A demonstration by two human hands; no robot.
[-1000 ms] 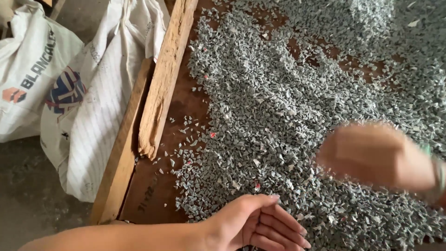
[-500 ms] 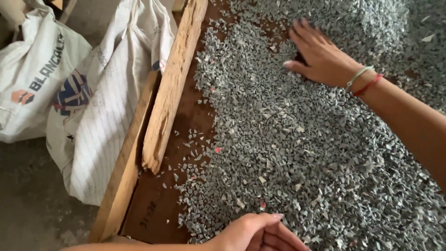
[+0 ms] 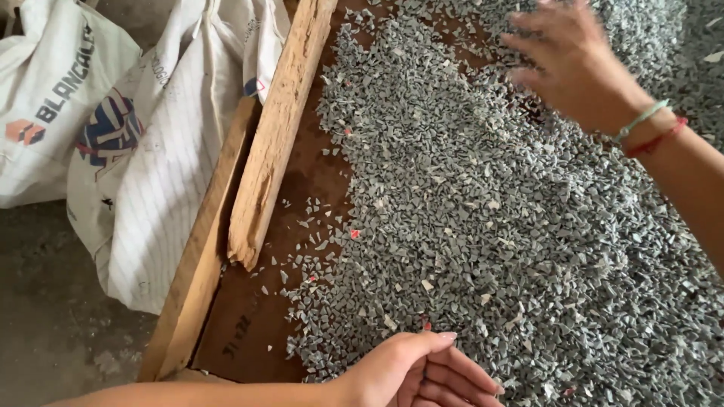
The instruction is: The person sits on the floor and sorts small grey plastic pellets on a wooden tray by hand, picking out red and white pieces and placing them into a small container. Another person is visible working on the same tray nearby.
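Grey plastic flakes (image 3: 513, 226) are lying spread in a thick layer across the brown bench (image 3: 249, 332). The right hand (image 3: 569, 64), blurred, is hovering over the far part of the layer with fingers spread, gripping nothing. The left hand (image 3: 415, 373) is resting at the near edge, cupped with fingers loosely curled; whether it is holding flakes cannot be told. A wooden plank (image 3: 279, 128) is bordering the bench beside white woven sacks (image 3: 151, 166).
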